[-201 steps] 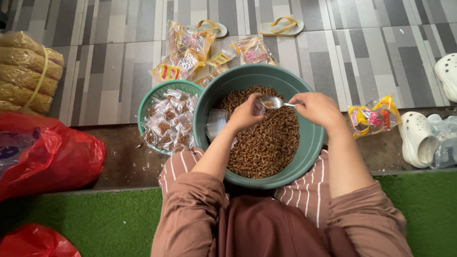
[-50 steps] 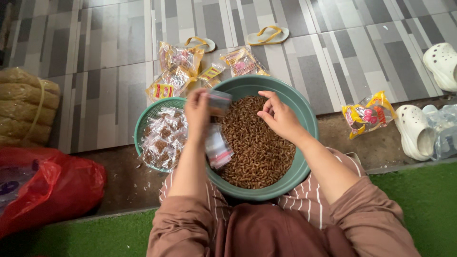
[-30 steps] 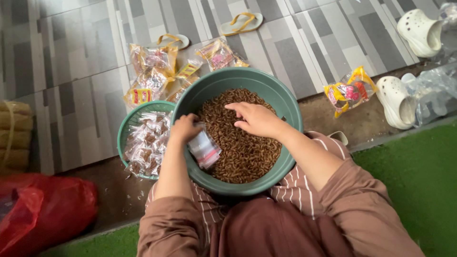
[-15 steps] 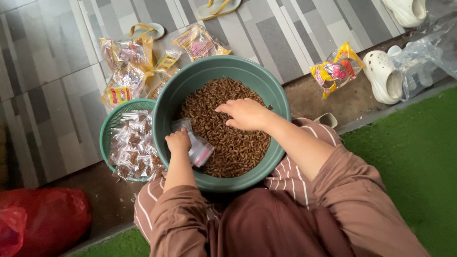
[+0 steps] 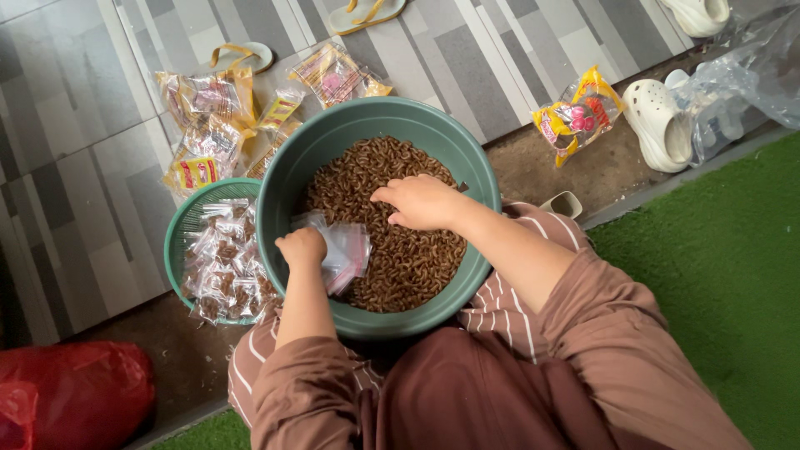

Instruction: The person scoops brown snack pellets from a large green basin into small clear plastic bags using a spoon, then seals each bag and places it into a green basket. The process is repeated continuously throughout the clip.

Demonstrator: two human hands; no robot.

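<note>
A large round teal plastic basin (image 5: pixel 287 179) is being kept on the person's lap, and it is filled with a heap of small brown curled fried snacks (image 5: pixel 408 258). A small clear plastic bag (image 5: pixel 346 250) is being held in the left hand (image 5: pixel 302 247), whose fingers are closed tightly around the bag's upper edge; the bag is lying just inside the basin's left wall, on the snack heap, with its long axis running from the fist out to the right, towards the basin's centre. The right hand (image 5: pixel 423 202) is being laid palm down on the heap near the middle of the basin, its fingers curled loosely into the snacks; whether any pieces are being pinched cannot be told. The bag is lying to the left of and slightly below the right hand, close by but not touching it, so the left hand is the nearer of the two, being already on it.

Beside the basin on the left, touching its rim, a smaller green plastic basket (image 5: pixel 179 237) is being used to hold filled clear packets of the same brown snack (image 5: pixel 225 262). Printed yellow and red snack wrappers (image 5: pixel 208 117) are lying on the grey striped tiled floor (image 5: pixel 75 125) beyond. White clogs (image 5: pixel 658 125) are lying to the right.
</note>
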